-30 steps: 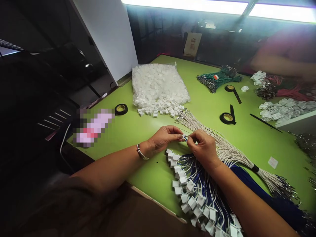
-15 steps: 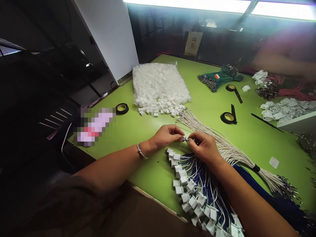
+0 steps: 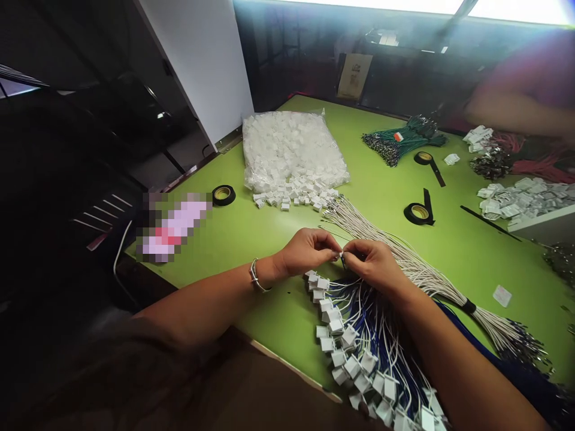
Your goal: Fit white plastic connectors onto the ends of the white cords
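My left hand [image 3: 309, 249] is closed in a pinch on a small white plastic connector [image 3: 341, 255], mostly covered by the fingertips. Facing it, my right hand [image 3: 376, 264] pinches a thin blue wire [image 3: 344, 262] at the connector; the wire's end is hidden. Below both hands lies a fan of blue and white wires [image 3: 381, 335] tipped with many white connectors [image 3: 335, 326]. A bundle of white wires [image 3: 431, 278] with metal terminals stretches behind my right hand, bound by a black band [image 3: 469, 306].
A clear bag of white connectors [image 3: 291, 143] lies on the green table [image 3: 265, 239], several spilled at its mouth. Black tape rolls [image 3: 223, 194] sit left and right. Green wires [image 3: 408, 140] lie at the back; another person's arm [image 3: 516, 114] shows at far right.
My fingertips have come closer together, so less of the connector and wire shows. The left hand has shifted slightly right. The whole view has moved a little.
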The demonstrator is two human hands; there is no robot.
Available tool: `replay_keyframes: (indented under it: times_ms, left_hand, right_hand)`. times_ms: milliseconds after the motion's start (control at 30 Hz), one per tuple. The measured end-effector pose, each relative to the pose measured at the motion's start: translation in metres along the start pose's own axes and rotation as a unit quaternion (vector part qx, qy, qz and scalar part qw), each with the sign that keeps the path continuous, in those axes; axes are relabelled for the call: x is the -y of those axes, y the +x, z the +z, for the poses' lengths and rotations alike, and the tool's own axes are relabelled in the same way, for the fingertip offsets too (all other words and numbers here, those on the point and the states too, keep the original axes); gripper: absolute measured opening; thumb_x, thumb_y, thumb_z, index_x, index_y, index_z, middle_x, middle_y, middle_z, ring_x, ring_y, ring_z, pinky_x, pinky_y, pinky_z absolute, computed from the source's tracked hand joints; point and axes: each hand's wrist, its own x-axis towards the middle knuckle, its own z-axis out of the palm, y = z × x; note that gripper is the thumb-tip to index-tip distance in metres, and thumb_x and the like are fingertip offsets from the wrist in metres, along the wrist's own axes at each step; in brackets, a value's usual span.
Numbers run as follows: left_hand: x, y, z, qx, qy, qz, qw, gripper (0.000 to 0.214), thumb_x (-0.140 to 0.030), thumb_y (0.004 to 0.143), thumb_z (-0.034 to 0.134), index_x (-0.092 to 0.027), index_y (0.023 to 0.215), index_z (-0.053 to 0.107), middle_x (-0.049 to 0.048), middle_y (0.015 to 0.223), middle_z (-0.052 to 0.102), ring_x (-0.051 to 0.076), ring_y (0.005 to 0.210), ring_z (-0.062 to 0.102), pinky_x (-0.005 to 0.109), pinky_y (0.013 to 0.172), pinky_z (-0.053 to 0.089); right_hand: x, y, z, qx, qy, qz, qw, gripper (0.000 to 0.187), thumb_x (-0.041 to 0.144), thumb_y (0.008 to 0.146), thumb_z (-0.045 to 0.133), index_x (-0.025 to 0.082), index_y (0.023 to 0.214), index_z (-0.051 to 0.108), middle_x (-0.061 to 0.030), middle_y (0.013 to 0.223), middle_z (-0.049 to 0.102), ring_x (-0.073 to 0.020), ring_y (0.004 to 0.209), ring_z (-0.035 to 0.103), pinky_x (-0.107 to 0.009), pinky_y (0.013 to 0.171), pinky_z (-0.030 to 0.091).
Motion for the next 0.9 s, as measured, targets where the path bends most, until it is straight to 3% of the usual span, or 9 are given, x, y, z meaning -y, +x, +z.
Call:
replay_keyframes:
  times_ms: [100,233,333,400,467,533,600,733,900]
  left_hand:
    - [-0.008,-0.012,0.006,0.074,0.069,0.105,0.989,0.009,-0.011,0.072,0.062,-0.012,0.078,0.069,0.0075,0.078,0.068,0.013,0.073,0.063,0.025,0.072,0.051]
    - [-0.021,-0.034,0.021,0.302,0.16,0.193,0.92,0.011,-0.016,0.074,0.066,-0.021,0.082,0.072,0.0089,0.098,0.069,0.019,0.093,0.064,0.027,0.09,0.049]
    - [-0.027,-0.043,0.026,0.342,0.216,0.192,0.894,0.009,-0.022,0.075,0.066,-0.025,0.081,0.072,0.0079,0.105,0.068,0.021,0.102,0.062,0.028,0.099,0.044]
    - [-0.029,-0.039,0.017,0.27,0.25,0.195,0.909,0.009,-0.025,0.077,0.064,-0.024,0.082,0.071,0.0084,0.101,0.068,0.021,0.099,0.061,0.03,0.097,0.044]
    - [-0.03,-0.027,-0.004,0.096,0.311,0.184,0.928,0.012,-0.028,0.08,0.06,-0.021,0.08,0.07,0.0097,0.09,0.068,0.021,0.09,0.061,0.032,0.09,0.046]
    - [-0.029,-0.01,-0.033,-0.116,0.385,0.131,0.906,0.018,-0.03,0.083,0.055,-0.018,0.078,0.068,0.01,0.083,0.064,0.02,0.084,0.058,0.034,0.085,0.045]
    - [-0.024,0.008,-0.062,-0.224,0.454,0.059,0.861,0.018,-0.029,0.083,0.054,-0.016,0.081,0.067,0.0099,0.086,0.062,0.021,0.085,0.056,0.034,0.083,0.044]
    - [-0.005,0.03,-0.088,-0.207,0.54,-0.014,0.816,0.017,-0.02,0.079,0.056,-0.014,0.092,0.066,0.01,0.092,0.061,0.021,0.086,0.056,0.033,0.08,0.044]
    - [0.008,0.032,-0.079,-0.174,0.585,0.018,0.792,0.015,-0.014,0.079,0.052,-0.014,0.088,0.065,0.0111,0.096,0.06,0.022,0.091,0.056,0.032,0.083,0.043]
  right_hand:
    - [-0.003,0.008,-0.012,0.07,0.017,0.037,0.997,0.024,0.027,0.081,0.048,0.017,0.074,0.068,-0.0012,0.065,0.065,-0.0132,0.061,0.057,-0.023,0.058,0.042]
    - [-0.003,0.017,0.0,0.02,-0.178,0.004,0.984,0.021,0.031,0.082,0.053,0.02,0.088,0.07,-0.0049,0.081,0.067,-0.0169,0.071,0.059,-0.027,0.062,0.04]
    - [0.003,0.018,0.019,-0.003,-0.26,-0.044,0.965,0.018,0.032,0.081,0.058,0.022,0.091,0.068,-0.0055,0.085,0.064,-0.0169,0.071,0.057,-0.027,0.057,0.036]
    - [0.007,0.017,0.029,-0.015,-0.274,-0.052,0.96,0.014,0.03,0.083,0.055,0.021,0.087,0.066,-0.0046,0.084,0.061,-0.0151,0.065,0.054,-0.027,0.052,0.032]
    - [0.009,0.016,0.035,-0.027,-0.29,-0.048,0.956,0.013,0.028,0.085,0.053,0.021,0.081,0.062,-0.0043,0.084,0.059,-0.0142,0.061,0.052,-0.027,0.049,0.029]
    - [0.008,0.015,0.037,-0.032,-0.293,-0.06,0.954,0.015,0.027,0.086,0.05,0.02,0.078,0.06,-0.0049,0.085,0.059,-0.0149,0.063,0.052,-0.027,0.05,0.029]
    - [0.006,0.015,0.037,-0.042,-0.271,-0.079,0.958,0.013,0.025,0.086,0.048,0.019,0.079,0.058,-0.0059,0.086,0.059,-0.0164,0.069,0.054,-0.027,0.053,0.033]
    - [0.001,0.015,0.033,-0.069,-0.164,-0.06,0.982,0.009,0.024,0.082,0.05,0.019,0.077,0.056,-0.0029,0.073,0.061,-0.0155,0.065,0.055,-0.026,0.059,0.039]
    - [-0.001,0.016,0.032,-0.054,-0.018,-0.006,0.998,0.011,0.028,0.076,0.053,0.019,0.07,0.056,0.0013,0.059,0.058,-0.0122,0.053,0.051,-0.025,0.053,0.039]
